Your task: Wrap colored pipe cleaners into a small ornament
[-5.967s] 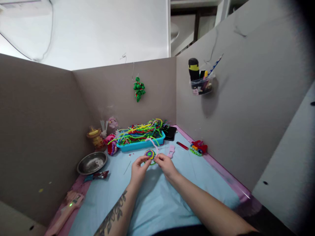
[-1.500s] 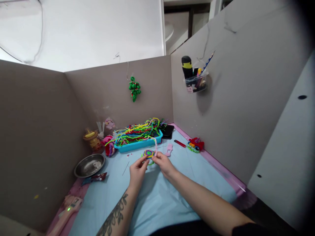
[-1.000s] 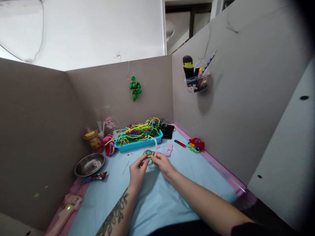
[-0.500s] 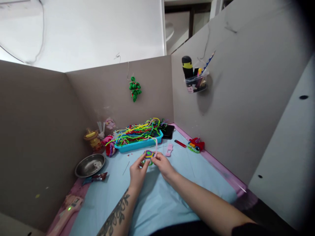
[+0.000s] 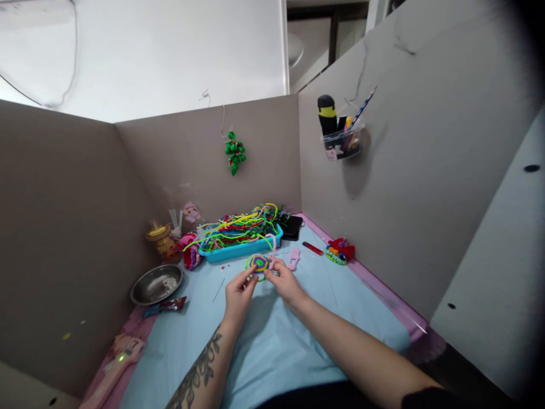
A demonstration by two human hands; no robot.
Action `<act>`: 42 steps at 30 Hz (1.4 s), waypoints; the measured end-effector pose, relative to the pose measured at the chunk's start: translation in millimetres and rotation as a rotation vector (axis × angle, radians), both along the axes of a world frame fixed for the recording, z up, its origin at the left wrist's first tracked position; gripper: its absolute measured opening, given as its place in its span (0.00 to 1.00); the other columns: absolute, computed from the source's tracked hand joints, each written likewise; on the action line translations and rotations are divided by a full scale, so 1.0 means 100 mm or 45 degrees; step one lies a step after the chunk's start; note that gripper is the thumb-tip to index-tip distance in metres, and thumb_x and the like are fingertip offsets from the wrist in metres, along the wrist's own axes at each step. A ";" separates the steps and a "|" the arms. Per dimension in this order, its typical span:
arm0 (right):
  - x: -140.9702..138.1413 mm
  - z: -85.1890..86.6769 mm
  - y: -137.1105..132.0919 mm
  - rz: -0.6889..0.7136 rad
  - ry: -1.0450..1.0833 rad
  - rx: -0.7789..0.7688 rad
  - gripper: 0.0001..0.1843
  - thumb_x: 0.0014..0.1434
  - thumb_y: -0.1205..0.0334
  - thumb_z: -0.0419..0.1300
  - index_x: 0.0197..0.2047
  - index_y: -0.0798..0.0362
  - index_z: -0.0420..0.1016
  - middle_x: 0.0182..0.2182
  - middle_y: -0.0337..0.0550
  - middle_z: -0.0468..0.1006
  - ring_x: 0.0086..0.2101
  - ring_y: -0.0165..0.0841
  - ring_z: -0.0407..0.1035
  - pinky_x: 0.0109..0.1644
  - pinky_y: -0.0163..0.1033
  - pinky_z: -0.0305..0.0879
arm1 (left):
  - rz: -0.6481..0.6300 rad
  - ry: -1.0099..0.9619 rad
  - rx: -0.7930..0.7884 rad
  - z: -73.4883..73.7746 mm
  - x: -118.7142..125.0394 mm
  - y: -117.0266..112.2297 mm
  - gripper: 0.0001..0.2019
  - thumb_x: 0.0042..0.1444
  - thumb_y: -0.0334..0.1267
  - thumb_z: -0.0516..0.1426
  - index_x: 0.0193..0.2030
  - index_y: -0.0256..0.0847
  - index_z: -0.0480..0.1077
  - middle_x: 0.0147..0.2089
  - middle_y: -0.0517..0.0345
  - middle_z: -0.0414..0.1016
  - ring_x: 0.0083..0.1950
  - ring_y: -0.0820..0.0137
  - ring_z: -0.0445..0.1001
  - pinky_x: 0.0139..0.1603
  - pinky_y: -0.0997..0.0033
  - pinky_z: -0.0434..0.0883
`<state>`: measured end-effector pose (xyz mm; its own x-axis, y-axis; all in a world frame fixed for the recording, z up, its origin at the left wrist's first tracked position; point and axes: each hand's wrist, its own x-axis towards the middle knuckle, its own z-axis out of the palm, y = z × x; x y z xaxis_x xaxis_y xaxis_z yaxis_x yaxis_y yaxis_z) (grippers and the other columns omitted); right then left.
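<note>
Both hands meet over the light blue table cover (image 5: 272,341). My left hand (image 5: 238,292) pinches the near edge of a small coiled disc of pipe cleaners (image 5: 258,263), green outside, purple and yellow inside. My right hand (image 5: 285,279) pinches the disc's right side, where a pink pipe cleaner (image 5: 273,247) rises in a loop. The disc is held just above the cover, in front of a blue tray (image 5: 238,250) heaped with coloured pipe cleaners.
A steel bowl (image 5: 156,283), a wrapper (image 5: 166,305) and a pink device (image 5: 114,366) lie at the left. A pink cut-out (image 5: 293,258), a red stick (image 5: 313,248) and a red toy (image 5: 340,250) lie at the right. Brown partition walls enclose the table; a cup of pens (image 5: 343,142) hangs on the right wall.
The hands stay together on the coiled disc, with small finger shifts. The disc sits slightly higher and its face shows more than before.
</note>
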<state>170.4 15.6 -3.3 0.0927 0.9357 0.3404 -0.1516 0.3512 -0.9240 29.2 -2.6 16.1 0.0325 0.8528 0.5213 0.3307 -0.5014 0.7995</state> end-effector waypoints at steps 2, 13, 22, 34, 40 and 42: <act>0.00 0.00 -0.01 0.032 -0.017 0.002 0.17 0.46 0.46 0.62 0.30 0.51 0.74 0.46 0.46 0.66 0.50 0.41 0.59 0.49 0.41 0.59 | -0.058 -0.062 -0.054 -0.01 0.02 -0.02 0.14 0.50 0.41 0.58 0.44 0.42 0.75 0.32 0.56 0.75 0.23 0.75 0.64 0.25 0.75 0.65; 0.08 0.03 0.01 -0.035 -0.011 -0.093 0.14 0.52 0.52 0.56 0.40 0.51 0.64 0.32 0.40 0.67 0.31 0.32 0.63 0.34 0.37 0.61 | 0.067 -0.361 -0.302 0.02 -0.04 0.05 0.19 0.44 0.45 0.62 0.42 0.37 0.76 0.20 0.61 0.70 0.18 0.79 0.58 0.19 0.78 0.59; 0.33 0.12 0.10 -0.407 -0.469 0.252 0.21 0.50 0.66 0.55 0.49 0.47 0.68 0.35 0.42 0.65 0.34 0.34 0.62 0.37 0.39 0.63 | -0.194 -0.512 -0.554 0.00 -0.06 0.12 0.21 0.38 0.45 0.65 0.39 0.34 0.76 0.20 0.60 0.70 0.17 0.82 0.53 0.17 0.79 0.51; 0.52 0.15 0.14 -0.541 -0.385 0.207 0.13 0.54 0.64 0.51 0.37 0.51 0.77 0.34 0.46 0.72 0.35 0.38 0.66 0.39 0.43 0.64 | -0.157 -0.609 -0.549 0.01 -0.10 0.16 0.23 0.34 0.46 0.66 0.39 0.35 0.76 0.21 0.60 0.70 0.17 0.83 0.51 0.17 0.78 0.47; 0.52 0.21 0.09 -0.535 -0.467 0.277 0.12 0.52 0.67 0.51 0.35 0.51 0.76 0.33 0.45 0.73 0.35 0.36 0.66 0.37 0.39 0.63 | -0.085 -0.664 -0.530 0.05 -0.14 0.18 0.26 0.33 0.46 0.67 0.41 0.35 0.76 0.20 0.62 0.68 0.17 0.83 0.51 0.17 0.77 0.47; 0.50 0.22 0.10 -0.473 -0.441 0.267 0.11 0.50 0.67 0.53 0.33 0.52 0.75 0.34 0.45 0.73 0.36 0.36 0.66 0.37 0.39 0.63 | -0.081 -0.693 -0.533 0.03 -0.15 0.20 0.26 0.33 0.46 0.67 0.42 0.35 0.75 0.20 0.63 0.67 0.17 0.83 0.51 0.17 0.78 0.47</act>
<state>220.5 25.2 19.1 0.2531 0.7701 0.5855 0.3183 0.5052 -0.8021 14.2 17.4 19.5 -0.0839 0.9910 0.1046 -0.1925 -0.1191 0.9740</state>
